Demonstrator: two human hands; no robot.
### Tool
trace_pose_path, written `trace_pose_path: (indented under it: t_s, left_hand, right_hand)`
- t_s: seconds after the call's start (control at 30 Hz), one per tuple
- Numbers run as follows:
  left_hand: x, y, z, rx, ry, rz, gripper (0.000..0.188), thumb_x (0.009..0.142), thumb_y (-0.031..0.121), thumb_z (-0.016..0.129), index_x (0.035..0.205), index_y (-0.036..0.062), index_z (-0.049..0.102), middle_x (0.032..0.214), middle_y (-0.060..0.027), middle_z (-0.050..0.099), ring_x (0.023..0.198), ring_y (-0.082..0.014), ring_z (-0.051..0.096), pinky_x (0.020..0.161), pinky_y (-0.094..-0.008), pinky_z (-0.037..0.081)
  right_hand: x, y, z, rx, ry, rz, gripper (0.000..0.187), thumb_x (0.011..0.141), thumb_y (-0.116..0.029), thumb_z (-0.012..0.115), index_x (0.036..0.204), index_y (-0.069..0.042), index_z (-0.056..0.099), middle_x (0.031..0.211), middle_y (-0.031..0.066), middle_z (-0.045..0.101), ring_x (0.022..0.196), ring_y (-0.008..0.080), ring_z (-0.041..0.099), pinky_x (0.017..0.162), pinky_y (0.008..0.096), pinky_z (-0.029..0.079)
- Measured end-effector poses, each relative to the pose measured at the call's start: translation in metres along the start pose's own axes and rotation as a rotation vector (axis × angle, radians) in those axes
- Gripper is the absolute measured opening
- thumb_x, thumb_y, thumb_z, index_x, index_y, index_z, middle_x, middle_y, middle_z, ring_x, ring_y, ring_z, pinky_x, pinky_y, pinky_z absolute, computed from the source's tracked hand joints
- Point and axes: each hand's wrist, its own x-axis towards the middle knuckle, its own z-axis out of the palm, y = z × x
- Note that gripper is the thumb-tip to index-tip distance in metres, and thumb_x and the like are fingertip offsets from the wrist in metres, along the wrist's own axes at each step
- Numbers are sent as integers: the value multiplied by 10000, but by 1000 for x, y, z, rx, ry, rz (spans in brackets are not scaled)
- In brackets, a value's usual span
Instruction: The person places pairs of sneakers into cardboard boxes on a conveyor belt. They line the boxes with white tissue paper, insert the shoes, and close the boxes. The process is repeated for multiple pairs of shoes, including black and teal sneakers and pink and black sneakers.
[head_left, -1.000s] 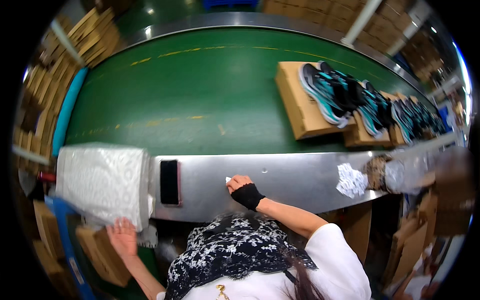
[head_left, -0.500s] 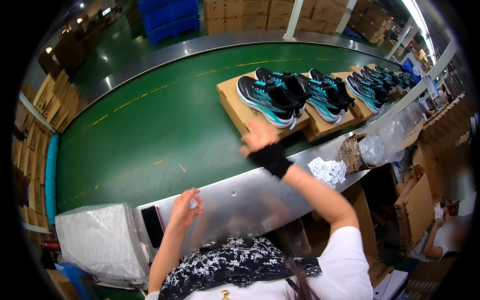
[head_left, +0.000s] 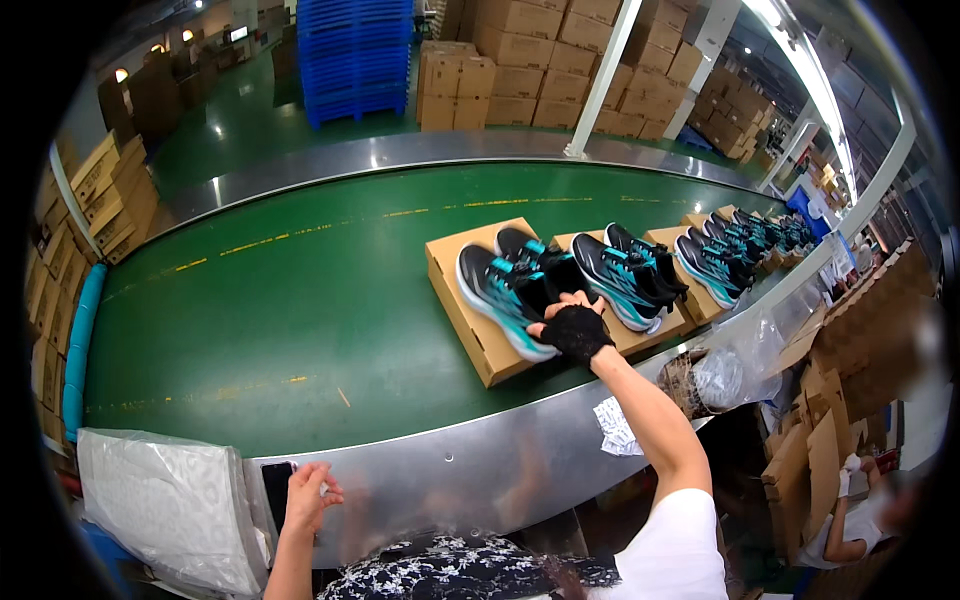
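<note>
My right hand (head_left: 574,328), in a black fingerless glove, reaches over the belt and closes on the heel end of the nearest black and teal sneakers (head_left: 505,295). That pair sits side by side on a brown shoebox (head_left: 462,330), heels toward me; the hand partly hides the heels. My left hand (head_left: 310,497) is over the metal ledge beside a dark phone (head_left: 277,490). Its fingers are curled round a small white piece, probably a packet, which shows only in part. Small white printed packets (head_left: 617,428) lie in a pile on the ledge below my right forearm.
More sneakers (head_left: 712,262) on boxes line the green conveyor belt (head_left: 300,330) to the right. A plastic-wrapped white stack (head_left: 165,505) stands at lower left. A carton with clear plastic (head_left: 718,378) is at the right ledge. A co-worker (head_left: 850,520) is at far right.
My right hand has moved from the near side of the box onto the sneakers' heels. My left hand has come nearer the phone. The whole view has shifted, showing more of the far side.
</note>
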Motion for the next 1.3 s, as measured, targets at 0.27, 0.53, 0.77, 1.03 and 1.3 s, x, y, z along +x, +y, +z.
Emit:
trace_pose_path:
  t_s: [0.27, 0.53, 0.77, 1.03, 1.3]
  left_hand:
    - [-16, 138, 86, 404, -57, 743, 241, 868, 241, 508, 891, 9, 568, 591, 11, 483, 465, -47, 415, 422, -190, 323]
    - [-28, 148, 141, 818, -301, 795, 234, 799, 197, 616, 723, -24, 603, 543, 31, 493, 525, -18, 393, 456, -198, 332]
    - [-13, 113, 122, 674, -341, 688, 281, 848, 269, 563, 784, 1, 616, 558, 75, 442, 491, 1, 360, 421, -169, 277]
    - [49, 73, 113, 910, -162, 821, 339, 846, 312, 541, 865, -18, 613, 677, -76, 600, 683, -111, 522, 642, -291, 443]
    - [56, 38, 105, 1269, -443, 415, 454, 739, 449, 586, 758, 1, 656, 585, -195, 580, 571, -305, 596, 575, -371, 465]
  right_hand:
    - [-73, -92, -105, 408, -257, -207, 458, 577, -507, 654, 657, -57, 621, 642, 109, 597, 652, 239, 590, 661, 342, 437]
    - [-122, -121, -104, 285, -58, -554, 458, 597, -507, 675, 620, -54, 603, 597, 112, 564, 664, 254, 568, 643, 357, 436]
    - [-129, -127, -69, 257, 16, -674, 437, 566, -530, 671, 569, -104, 576, 569, 40, 539, 657, 208, 537, 701, 393, 365]
    - [-147, -152, 47, 496, 132, -1061, 323, 573, -412, 637, 632, -99, 586, 737, 87, 543, 802, 251, 489, 866, 656, 204]
    - [-22, -67, 134, -41, 182, -246, 420, 827, -158, 378, 1241, -91, 407, 1286, 253, 332, 1184, 417, 320, 908, 660, 178]
